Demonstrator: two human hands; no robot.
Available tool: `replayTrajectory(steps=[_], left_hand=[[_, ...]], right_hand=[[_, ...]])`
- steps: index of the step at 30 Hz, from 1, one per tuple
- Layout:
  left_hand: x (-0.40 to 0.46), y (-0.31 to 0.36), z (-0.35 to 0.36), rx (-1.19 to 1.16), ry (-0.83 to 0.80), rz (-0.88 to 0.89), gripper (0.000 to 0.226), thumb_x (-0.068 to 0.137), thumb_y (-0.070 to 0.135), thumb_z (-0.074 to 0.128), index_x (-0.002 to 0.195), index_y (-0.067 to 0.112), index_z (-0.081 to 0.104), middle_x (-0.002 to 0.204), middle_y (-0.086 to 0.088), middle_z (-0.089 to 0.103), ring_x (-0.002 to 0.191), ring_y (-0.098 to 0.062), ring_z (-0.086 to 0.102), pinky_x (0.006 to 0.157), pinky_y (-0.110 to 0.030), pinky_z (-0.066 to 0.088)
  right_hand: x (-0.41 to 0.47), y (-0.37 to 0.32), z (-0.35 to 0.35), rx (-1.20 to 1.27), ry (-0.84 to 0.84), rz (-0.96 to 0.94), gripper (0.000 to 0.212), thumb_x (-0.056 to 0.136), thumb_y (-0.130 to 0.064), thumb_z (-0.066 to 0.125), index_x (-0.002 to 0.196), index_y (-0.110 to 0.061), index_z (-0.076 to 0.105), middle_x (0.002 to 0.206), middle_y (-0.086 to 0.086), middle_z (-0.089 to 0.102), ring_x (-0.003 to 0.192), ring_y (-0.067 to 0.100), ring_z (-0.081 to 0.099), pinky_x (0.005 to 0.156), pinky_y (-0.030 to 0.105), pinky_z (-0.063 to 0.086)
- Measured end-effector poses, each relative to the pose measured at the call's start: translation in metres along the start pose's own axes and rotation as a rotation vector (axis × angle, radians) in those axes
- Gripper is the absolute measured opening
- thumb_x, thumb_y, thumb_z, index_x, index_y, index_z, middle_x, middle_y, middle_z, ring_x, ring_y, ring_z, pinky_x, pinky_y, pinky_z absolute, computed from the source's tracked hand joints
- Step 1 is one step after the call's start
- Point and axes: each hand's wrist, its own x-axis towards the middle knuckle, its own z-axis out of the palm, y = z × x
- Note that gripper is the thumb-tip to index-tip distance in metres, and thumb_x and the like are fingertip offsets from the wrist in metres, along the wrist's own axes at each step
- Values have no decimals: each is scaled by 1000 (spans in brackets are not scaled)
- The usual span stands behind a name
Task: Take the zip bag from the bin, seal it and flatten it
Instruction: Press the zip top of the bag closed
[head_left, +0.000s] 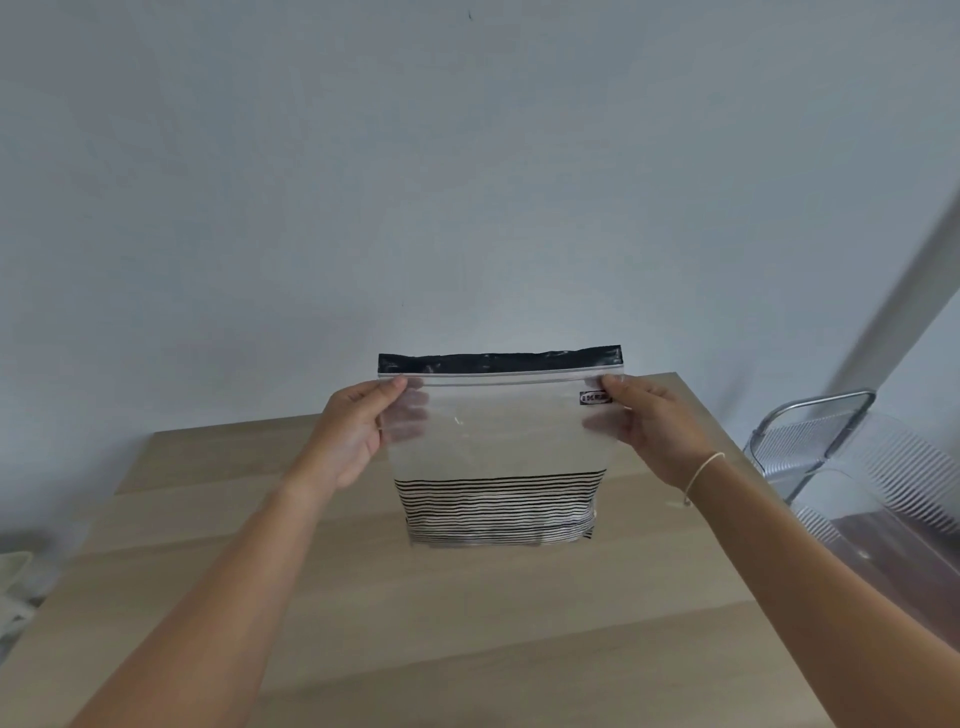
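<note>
A clear zip bag (498, 436) with a black top band and thin black stripes across its lower part stands upright above the wooden table (363, 597), its bottom edge near or on the tabletop. My left hand (358, 431) pinches the bag's upper left corner just under the zip line. My right hand (644, 421) pinches the upper right corner beside a small dark label. The bag is stretched flat between both hands. Whether the zip strip is closed I cannot tell.
A clear ribbed plastic bin (883, 499) stands at the table's right edge, with a metal wire frame (815, 415) behind it. A plain pale wall rises behind the table. A white object (13, 577) sits low at the far left.
</note>
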Motion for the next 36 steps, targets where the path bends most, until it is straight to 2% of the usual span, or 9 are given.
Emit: replayTrajectory(steps=[4, 9, 14, 18, 21, 26, 30, 33, 36], left_hand=[[-2, -2, -5, -4, 73, -10, 21, 67, 20, 70, 82, 5, 70, 68, -6, 74, 62, -17, 70, 54, -28, 58], [-3, -6, -6, -73, 49, -49, 14, 82, 11, 59, 84, 2, 69, 68, -7, 75, 63, -17, 71, 57, -28, 58], [-3, -7, -9, -67, 57, -58, 19, 85, 9, 55, 80, 4, 72, 69, -9, 75, 66, -19, 72, 60, -29, 59], [-3, -6, -8, -16, 81, -30, 19, 85, 10, 57, 77, 7, 74, 67, -6, 75, 65, -17, 71, 60, -29, 59], [-2, -9, -1, 64, 118, 19, 18, 89, 8, 53, 79, 6, 68, 62, 0, 72, 60, -13, 69, 59, -27, 59], [-5, -11, 13, 32, 175, 64, 20, 91, 8, 50, 78, 7, 65, 57, 5, 69, 54, -8, 63, 56, -24, 59], [-5, -10, 14, -60, 120, 37, 17, 91, 9, 50, 83, 6, 64, 59, 4, 69, 57, -7, 64, 56, -26, 59], [-5, -12, 8, -69, 20, -32, 14, 80, 17, 60, 87, 6, 66, 65, 0, 73, 61, -10, 68, 61, -27, 60], [-9, -19, 7, -9, -41, -107, 11, 74, 10, 63, 80, 5, 71, 65, -4, 74, 59, -11, 69, 57, -24, 58]], right_hand=[[-3, -1, 0, 85, 53, -23, 14, 81, -12, 59, 68, -12, 56, 62, 0, 68, 53, 11, 66, 59, 22, 57], [-5, -4, -2, 47, 68, -41, 13, 87, -15, 53, 74, -13, 55, 81, 12, 56, 52, 14, 65, 64, 25, 54], [-7, -8, -3, 10, 77, -78, 17, 85, -13, 55, 69, -15, 53, 78, 8, 58, 53, 15, 66, 71, 30, 51], [-8, -9, -1, 6, 100, -128, 19, 85, -7, 54, 67, -14, 53, 72, 6, 52, 51, 11, 64, 64, 22, 54], [-9, -7, 3, 29, 125, -142, 19, 86, -7, 53, 68, -13, 52, 68, 5, 50, 49, 8, 61, 64, 24, 50], [-9, -3, 5, 49, 69, -99, 12, 87, -13, 55, 75, -15, 57, 67, -2, 60, 57, 6, 58, 69, 26, 51], [-4, 7, 7, 6, 83, -70, 9, 83, -3, 58, 83, -9, 64, 74, 1, 66, 68, 9, 62, 64, 18, 56], [-1, 9, 4, 41, 109, -74, 11, 82, -5, 59, 75, -9, 66, 64, -3, 69, 65, 10, 64, 62, 19, 56], [2, 9, 0, 18, 93, -83, 16, 82, -6, 60, 70, -14, 68, 60, -6, 70, 62, 5, 65, 62, 17, 56]])
